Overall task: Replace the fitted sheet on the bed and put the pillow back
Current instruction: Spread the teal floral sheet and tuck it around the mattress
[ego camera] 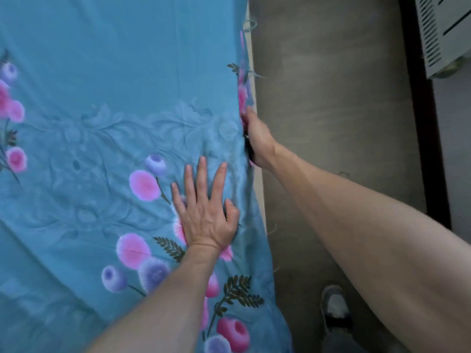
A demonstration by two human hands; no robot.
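Note:
A teal fitted sheet [122, 77] printed with pink and purple flowers covers the bed and fills the left of the view. My left hand [205, 212] lies flat on it near the right edge, fingers spread and straight, pressing the cloth down. My right hand [257, 141] is at the side of the mattress, its fingers tucked in between the sheet's edge and the bed, so they are hidden. No pillow is in sight.
A grey-brown floor [331, 123] runs along the bed's right side. My foot in a grey slipper [335, 309] stands on it at the bottom right. A dark strip [423, 123] and a white slatted unit [443, 34] border the floor at the far right.

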